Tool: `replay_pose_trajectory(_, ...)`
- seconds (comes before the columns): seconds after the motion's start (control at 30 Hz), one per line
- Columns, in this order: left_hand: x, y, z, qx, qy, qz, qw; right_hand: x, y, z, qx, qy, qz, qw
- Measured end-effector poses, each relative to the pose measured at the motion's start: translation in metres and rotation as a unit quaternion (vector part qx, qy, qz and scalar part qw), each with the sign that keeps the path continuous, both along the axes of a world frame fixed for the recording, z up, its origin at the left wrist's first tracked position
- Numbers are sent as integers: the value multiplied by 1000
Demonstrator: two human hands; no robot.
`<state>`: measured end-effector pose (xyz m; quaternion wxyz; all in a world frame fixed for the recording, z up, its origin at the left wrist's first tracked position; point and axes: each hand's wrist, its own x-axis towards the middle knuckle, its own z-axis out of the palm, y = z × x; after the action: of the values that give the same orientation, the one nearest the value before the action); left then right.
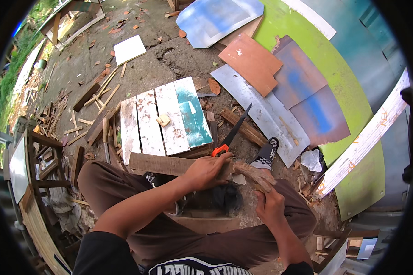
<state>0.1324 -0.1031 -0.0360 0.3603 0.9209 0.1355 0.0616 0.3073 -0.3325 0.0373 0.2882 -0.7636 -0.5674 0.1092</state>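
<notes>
A brown wooden plank (158, 165) lies crosswise before my lap. My left hand (207, 172) is closed over its right end, fingers along the top and thumb on the near side. My right hand (269, 204) is wrapped round the near end of a rough brown piece, seemingly wood (253, 174); its upper part is smeared, so its exact kind is unclear. That piece reaches toward the plank's right end. Just beyond my left fingers lies a hand saw (221, 150) with an orange handle and dark blade pointing away.
A low white slatted table (158, 123) with a teal patch stands ahead, bearing a small pale block (163, 120). Wood scraps (101, 98) litter the ground on the left. Painted sheets (252, 64) and a green panel (353, 151) lie to the right. A wooden frame (46, 160) stands at left.
</notes>
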Motion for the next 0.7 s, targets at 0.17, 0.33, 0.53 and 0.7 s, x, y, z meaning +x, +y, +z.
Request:
replay_pose_trajectory(0.17, 0, 0, -1, 5, -12, -7, 1000, -4, -13, -2, 16, 5, -2, 1000)
replay_pose_trajectory(0.33, 0, 1, 3, 44, -13, -38, 998, -4, -6, 1, -63, -3, 8, 998)
replay_pose_trajectory(0.53, 0, 1, 3, 53, -6, -39, 998, 0, -8, 28, 96, -55, 16, 994)
replay_pose_trajectory(0.7, 0, 1, 1, 51, -17, -37, 998, -10, -12, 13, 126, -51, 25, 990)
